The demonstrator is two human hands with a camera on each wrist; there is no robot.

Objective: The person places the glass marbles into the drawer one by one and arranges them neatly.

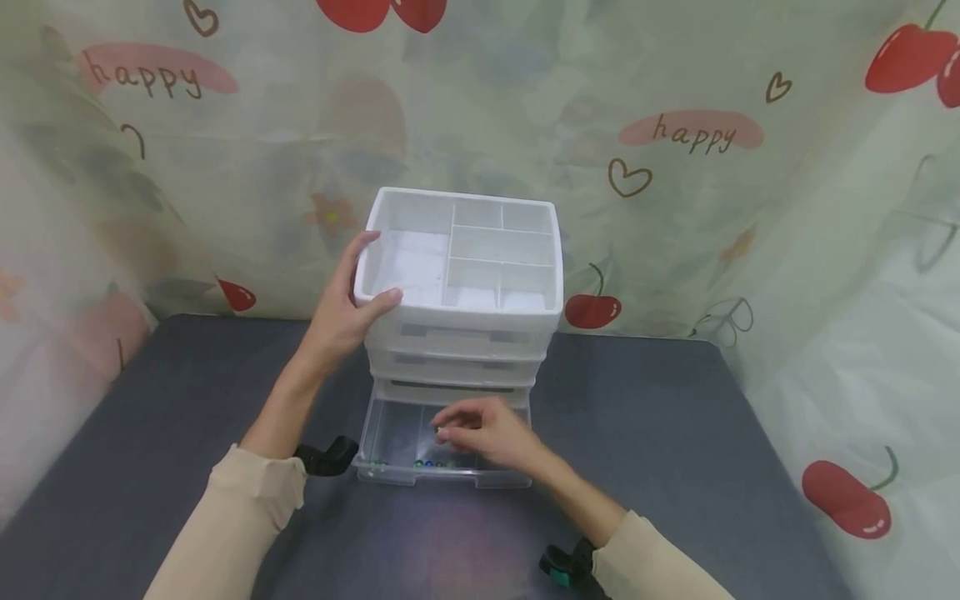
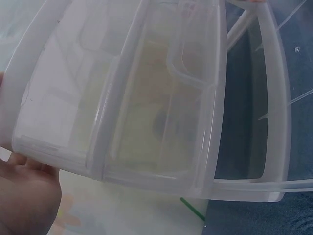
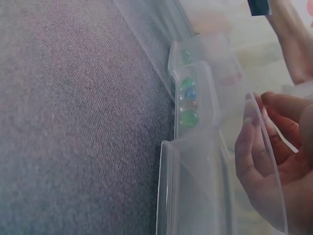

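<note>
1. A white drawer tower [image 1: 457,342] stands on the dark table [image 1: 637,433].
2. The left hand [image 1: 345,308] holds the left side of the drawer tower, near its top. Its grip is round the edge, with the thumb on the front rim.
3. The right hand [image 1: 491,429] is at the front of the drawer tower, by the open bottom drawer. Its grip is bent, with thumb and fingertips close together. I cannot tell if a small thing is between them.
4. The see-through bottom drawer [image 1: 390,425] sticks out from the front of the drawer tower.
5. Little marbles [image 3: 190,95], some green and one blue, lie in this drawer, by the wall farthest from the drawer tower. One green marble [image 3: 186,55] sits a bit apart from the others.
6. The top tray [image 1: 408,262] of the drawer tower has one big part on the left and smaller parts on the right.
7. Behind the drawer tower hangs a pale cloth [image 1: 510,108] with cherries and hearts.
</note>
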